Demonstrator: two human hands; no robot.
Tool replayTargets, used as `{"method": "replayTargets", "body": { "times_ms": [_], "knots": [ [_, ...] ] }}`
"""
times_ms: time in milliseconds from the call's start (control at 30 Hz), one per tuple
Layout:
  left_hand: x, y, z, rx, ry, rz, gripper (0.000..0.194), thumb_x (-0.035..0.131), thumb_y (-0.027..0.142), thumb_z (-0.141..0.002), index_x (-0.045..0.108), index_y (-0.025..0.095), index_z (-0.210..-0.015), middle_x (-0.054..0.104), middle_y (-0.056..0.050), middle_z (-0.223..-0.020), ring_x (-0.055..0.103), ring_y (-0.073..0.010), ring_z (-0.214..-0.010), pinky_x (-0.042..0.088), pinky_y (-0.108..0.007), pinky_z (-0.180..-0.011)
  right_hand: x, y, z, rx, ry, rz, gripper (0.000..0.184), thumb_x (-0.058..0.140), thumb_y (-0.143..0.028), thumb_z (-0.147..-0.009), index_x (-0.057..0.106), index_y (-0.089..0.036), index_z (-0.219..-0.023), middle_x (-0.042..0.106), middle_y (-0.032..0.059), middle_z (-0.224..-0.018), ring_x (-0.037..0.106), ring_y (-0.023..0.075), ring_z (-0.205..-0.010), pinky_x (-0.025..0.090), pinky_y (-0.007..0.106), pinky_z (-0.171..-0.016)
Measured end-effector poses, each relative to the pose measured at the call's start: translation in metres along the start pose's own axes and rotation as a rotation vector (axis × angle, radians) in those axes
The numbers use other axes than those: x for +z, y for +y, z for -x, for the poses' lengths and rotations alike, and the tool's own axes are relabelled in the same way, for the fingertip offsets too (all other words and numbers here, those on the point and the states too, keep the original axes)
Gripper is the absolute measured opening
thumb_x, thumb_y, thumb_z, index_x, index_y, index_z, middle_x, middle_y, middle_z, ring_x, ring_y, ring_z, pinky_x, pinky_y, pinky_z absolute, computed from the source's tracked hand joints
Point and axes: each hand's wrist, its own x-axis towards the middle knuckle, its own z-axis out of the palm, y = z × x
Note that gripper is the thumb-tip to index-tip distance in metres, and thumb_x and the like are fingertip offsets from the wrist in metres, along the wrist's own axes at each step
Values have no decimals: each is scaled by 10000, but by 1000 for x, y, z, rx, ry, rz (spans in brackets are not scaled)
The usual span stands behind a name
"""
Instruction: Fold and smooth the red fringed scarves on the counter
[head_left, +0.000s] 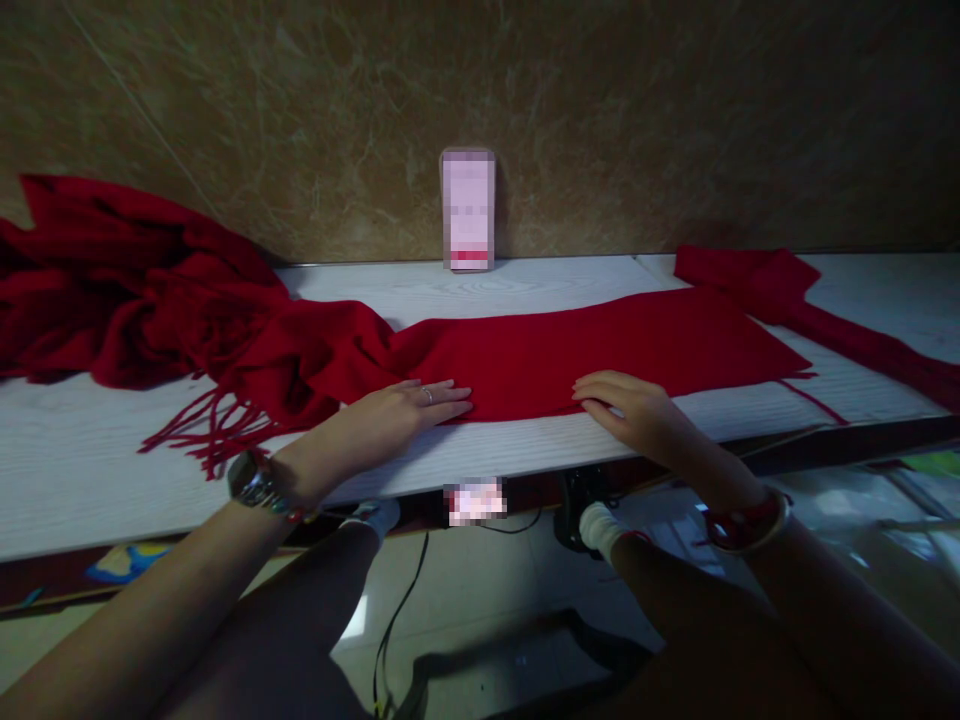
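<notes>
A red scarf (547,350) lies along the white tabletop, flat and smooth in its middle and right part, bunched toward the left. Fringe (225,425) hangs loose from the bunched part near the front edge. On the scarf's near edge rests my left hand (412,408), palm down with fingers stretched out to the right; it wears a ring. Farther right, my right hand (626,405) touches the same near edge with bent fingertips, the thumb slightly apart from the fingers. Neither hand lifts the cloth.
A heap of red fabric (127,290) fills the left end of the table (90,460). Another red strip (780,280) lies at the right. A phone (469,210) leans on the brown marbled wall (337,120). Below the front edge, a black cable (397,610) runs over the floor.
</notes>
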Motion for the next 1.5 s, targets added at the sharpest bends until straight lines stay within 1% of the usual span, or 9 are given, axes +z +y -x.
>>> {"method": "replayTargets", "body": {
  "times_ms": [167, 367, 633, 800, 933, 1067, 1167, 1267, 1500],
  "knots": [
    [-7, 3, 2, 13, 61, 1, 468, 298, 40, -903, 519, 191, -1287, 514, -91, -1363, 426, -158, -1294, 335, -390, -1084, 1, 2, 3, 1, 32, -39, 225, 440, -147, -850, 659, -203, -847, 727, 67, -914, 677, 185, -901, 556, 337, -805],
    [5, 5, 7, -63, -1, -52, 553, 333, 14, -875, 473, 300, -1328, 462, -47, -1414, 508, -162, -1222, 444, -327, -988, 4, 1, 7, -13, -17, 29, 264, 430, -117, -842, 678, -187, -895, 727, 78, -972, 667, 196, -959, 544, 370, -857],
    [0, 10, 3, -92, -23, -84, 454, 373, 91, -889, 540, 259, -1276, 532, -75, -1350, 573, -183, -1136, 472, -353, -952, 3, 0, 7, -3, -60, 42, 279, 434, -109, -832, 691, -192, -900, 727, 71, -1003, 657, 192, -1001, 538, 365, -880],
    [-4, 18, -12, -20, 88, -112, 327, 397, 289, -942, 644, 204, -1138, 618, -93, -1226, 587, -183, -1089, 458, -364, -961, -1, -7, 3, 16, -73, 8, 221, 490, -151, -820, 695, -197, -889, 727, 74, -995, 657, 198, -994, 528, 361, -893],
    [-4, 24, -32, -18, 165, -139, 351, 362, 265, -952, 673, 137, -1051, 632, -125, -1189, 594, -206, -1078, 472, -385, -933, 4, -19, -11, 104, 0, 34, 241, 489, -213, -857, 686, -156, -982, 714, 106, -1042, 629, 225, -1052, 472, 421, -966],
    [2, 31, -54, -104, 218, -102, 380, 330, 265, -961, 625, 101, -1136, 581, -161, -1265, 550, -231, -1158, 451, -405, -960, 15, -30, -24, 279, -10, 128, 357, 440, -261, -901, 598, -151, -1201, 608, 135, -1259, 508, 267, -1223, 338, 537, -1056],
    [11, 35, -65, -128, 134, -37, 411, 317, 307, -968, 525, 125, -1273, 469, -145, -1394, 427, -235, -1290, 382, -417, -1032, 23, -30, -25, 395, -164, 179, 452, 411, -346, -921, 480, -193, -1340, 461, 129, -1414, 369, 312, -1329, 276, 623, -1050],
    [17, 36, -67, -179, -5, 13, 469, 271, 364, -973, 378, 186, -1394, 325, -112, -1491, 278, -262, -1376, 287, -486, -1083, 27, -27, -20, 422, -262, 201, 479, 346, -406, -940, 430, -241, -1381, 379, 101, -1474, 313, 322, -1357, 262, 637, -1046],
    [13, 40, -63, -369, -111, 42, 553, 242, 453, -958, 270, 210, -1453, 200, -114, -1534, 167, -346, -1398, 233, -579, -1075, 28, -21, -12, 408, -216, 265, 458, 316, -375, -946, 426, -288, -1381, 398, 74, -1466, 360, 319, -1332, 306, 608, -1039]
  ]
}}
